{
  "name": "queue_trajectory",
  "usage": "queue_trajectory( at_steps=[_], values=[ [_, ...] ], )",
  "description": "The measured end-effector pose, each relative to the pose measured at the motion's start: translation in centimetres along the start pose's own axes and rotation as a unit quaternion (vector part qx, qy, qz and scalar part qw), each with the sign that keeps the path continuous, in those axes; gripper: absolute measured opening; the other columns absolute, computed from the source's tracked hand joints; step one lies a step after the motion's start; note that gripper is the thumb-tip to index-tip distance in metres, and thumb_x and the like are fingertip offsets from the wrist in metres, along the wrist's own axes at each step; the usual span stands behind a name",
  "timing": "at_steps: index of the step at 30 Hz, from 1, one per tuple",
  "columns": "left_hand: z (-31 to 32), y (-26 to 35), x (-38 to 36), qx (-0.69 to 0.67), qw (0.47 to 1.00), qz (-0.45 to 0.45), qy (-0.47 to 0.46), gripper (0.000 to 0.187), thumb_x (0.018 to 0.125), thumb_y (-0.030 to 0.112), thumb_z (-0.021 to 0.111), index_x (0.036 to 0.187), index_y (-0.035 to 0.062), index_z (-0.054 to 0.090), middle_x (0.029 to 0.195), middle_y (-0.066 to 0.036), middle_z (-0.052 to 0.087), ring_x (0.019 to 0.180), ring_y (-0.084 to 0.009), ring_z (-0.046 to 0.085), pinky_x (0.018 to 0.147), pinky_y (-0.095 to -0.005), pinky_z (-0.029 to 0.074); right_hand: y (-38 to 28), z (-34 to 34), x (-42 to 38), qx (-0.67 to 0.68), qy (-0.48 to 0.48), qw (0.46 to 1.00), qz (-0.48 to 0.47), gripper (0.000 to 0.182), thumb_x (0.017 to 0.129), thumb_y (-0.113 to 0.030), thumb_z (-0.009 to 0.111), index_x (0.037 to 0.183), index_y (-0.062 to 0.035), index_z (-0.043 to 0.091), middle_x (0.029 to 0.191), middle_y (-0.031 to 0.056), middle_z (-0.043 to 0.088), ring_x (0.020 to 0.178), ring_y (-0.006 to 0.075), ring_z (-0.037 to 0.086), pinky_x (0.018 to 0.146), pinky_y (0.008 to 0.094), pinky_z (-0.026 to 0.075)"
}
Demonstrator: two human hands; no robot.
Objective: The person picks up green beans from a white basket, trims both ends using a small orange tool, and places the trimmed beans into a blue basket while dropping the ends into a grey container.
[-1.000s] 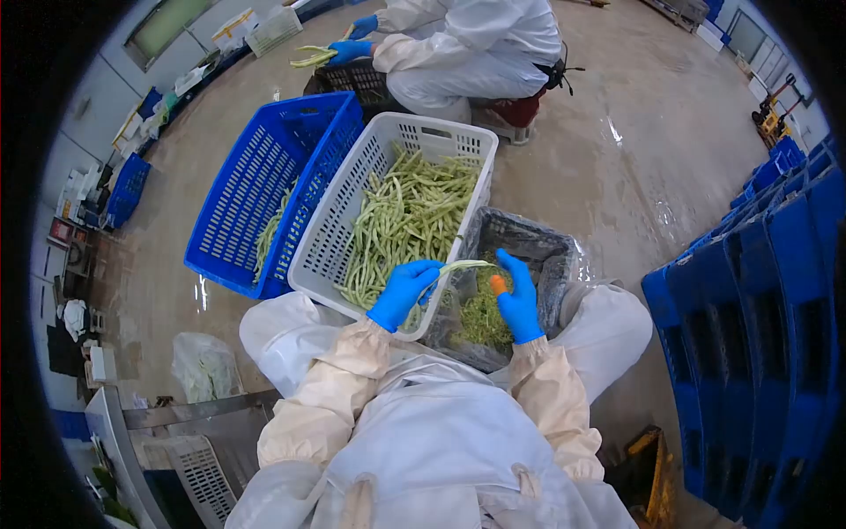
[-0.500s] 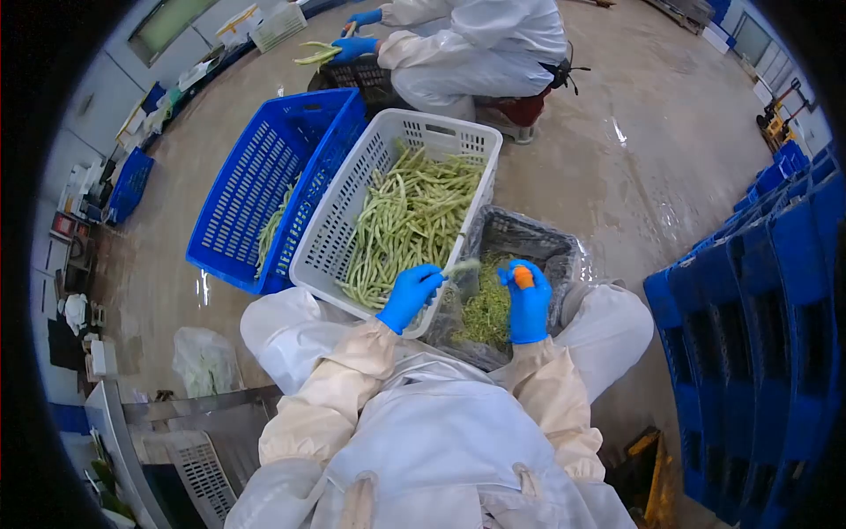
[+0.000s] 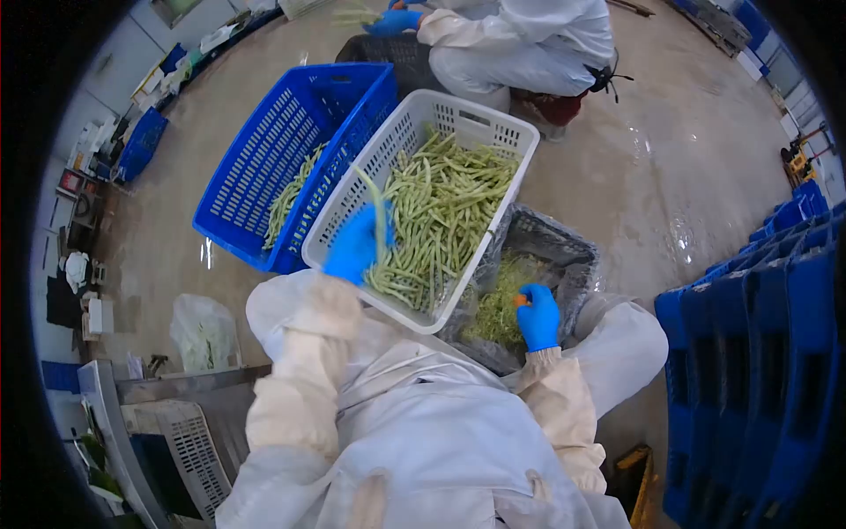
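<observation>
My left hand (image 3: 352, 245), in a blue glove and smeared by motion, is raised over the left wall of the white crate (image 3: 423, 328). A long green bean (image 3: 375, 196) sticks up from its closed fingers. Pale green beans (image 3: 441, 198) lie heaped in that crate. My right hand (image 3: 540, 319), also gloved, is closed around a small orange-handled tool (image 3: 521, 301); its working end cannot be made out. Beneath and beside that hand is a bin lined with dark plastic (image 3: 575, 253), holding green trimmings (image 3: 496, 309).
Left of the white crate stands a blue crate (image 3: 242, 181) with some beans inside. A co-worker (image 3: 520, 44) in white, blue-gloved, sits beyond beside a dark crate (image 3: 388, 63). Stacked blue pallets (image 3: 749, 353) rise at right. A plastic bag (image 3: 203, 333) lies left on the wet floor.
My left hand has moved left with a bean, away from my right hand and toward the blue crate. My right hand stays over the bin. The view has shifted slightly.
</observation>
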State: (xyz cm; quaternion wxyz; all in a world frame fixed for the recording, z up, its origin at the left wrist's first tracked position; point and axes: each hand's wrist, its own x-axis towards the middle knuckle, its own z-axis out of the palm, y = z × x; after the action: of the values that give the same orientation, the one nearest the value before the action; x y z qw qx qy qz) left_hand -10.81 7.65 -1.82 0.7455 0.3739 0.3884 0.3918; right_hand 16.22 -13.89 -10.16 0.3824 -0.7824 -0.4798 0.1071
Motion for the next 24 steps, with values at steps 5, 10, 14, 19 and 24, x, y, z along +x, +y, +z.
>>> queue_trajectory(
  at_steps=[5, 10, 14, 19, 24],
  values=[
    [-8.5, 14.6, 4.9, 0.407, 0.777, 0.386, 0.284, 0.038, 0.085, 0.027, 0.056, 0.109, -0.0034, 0.056, 0.083, -0.012, 0.061, 0.079, -0.0179, 0.057, 0.075, -0.0328, 0.046, -0.2, -0.5, 0.3, 0.006, -0.058, 0.997, 0.048, 0.019, 0.067, -0.008, 0.059, 0.086, -0.0102, 0.059, 0.082, 0.0126, 0.059, 0.073, 0.0310, 0.059, 0.065, 0.0412, 0.045],
    [-5.5, 4.0, 7.9, 0.560, 0.779, 0.243, 0.145, 0.033, 0.085, 0.028, 0.053, 0.103, 0.0011, 0.058, 0.088, -0.017, 0.062, 0.083, -0.0313, 0.060, 0.075, -0.0413, 0.045, -1.1, 0.4, 0.6, -0.220, -0.086, 0.971, 0.030, 0.024, 0.072, -0.015, 0.060, 0.095, -0.0103, 0.059, 0.088, 0.0129, 0.060, 0.076, 0.0300, 0.058, 0.078, 0.0438, 0.040],
    [-8.9, -11.8, 10.8, 0.790, 0.542, -0.004, -0.286, 0.025, 0.078, 0.031, 0.055, 0.093, 0.0120, 0.063, 0.091, -0.016, 0.062, 0.082, -0.0353, 0.060, 0.071, -0.0472, 0.047, -0.4, 2.0, 0.3, -0.210, -0.167, 0.963, 0.005, 0.027, 0.074, -0.021, 0.061, 0.097, -0.0072, 0.059, 0.086, 0.0145, 0.059, 0.075, 0.0318, 0.057, 0.074, 0.0444, 0.041],
    [-11.5, -21.5, 11.4, 0.878, 0.395, -0.076, -0.260, 0.018, 0.075, 0.018, 0.054, 0.085, 0.0160, 0.069, 0.089, -0.006, 0.067, 0.082, -0.0259, 0.064, 0.067, -0.0437, 0.048, -1.2, 3.1, 0.9, -0.116, -0.220, 0.968, 0.009, 0.026, 0.076, -0.020, 0.060, 0.096, -0.0039, 0.059, 0.080, 0.0168, 0.058, 0.072, 0.0346, 0.056, 0.065, 0.0446, 0.043],
    [-14.9, -26.8, 11.4, 0.875, 0.370, -0.082, -0.301, 0.015, 0.075, 0.017, 0.057, 0.085, 0.0140, 0.069, 0.085, -0.008, 0.066, 0.087, -0.0281, 0.063, 0.071, -0.0440, 0.047, -2.3, 3.8, 1.5, -0.047, -0.251, 0.966, 0.041, 0.022, 0.078, -0.019, 0.059, 0.093, -0.0037, 0.059, 0.078, 0.0189, 0.058, 0.071, 0.0361, 0.056, 0.063, 0.0452, 0.043]
  ],
)
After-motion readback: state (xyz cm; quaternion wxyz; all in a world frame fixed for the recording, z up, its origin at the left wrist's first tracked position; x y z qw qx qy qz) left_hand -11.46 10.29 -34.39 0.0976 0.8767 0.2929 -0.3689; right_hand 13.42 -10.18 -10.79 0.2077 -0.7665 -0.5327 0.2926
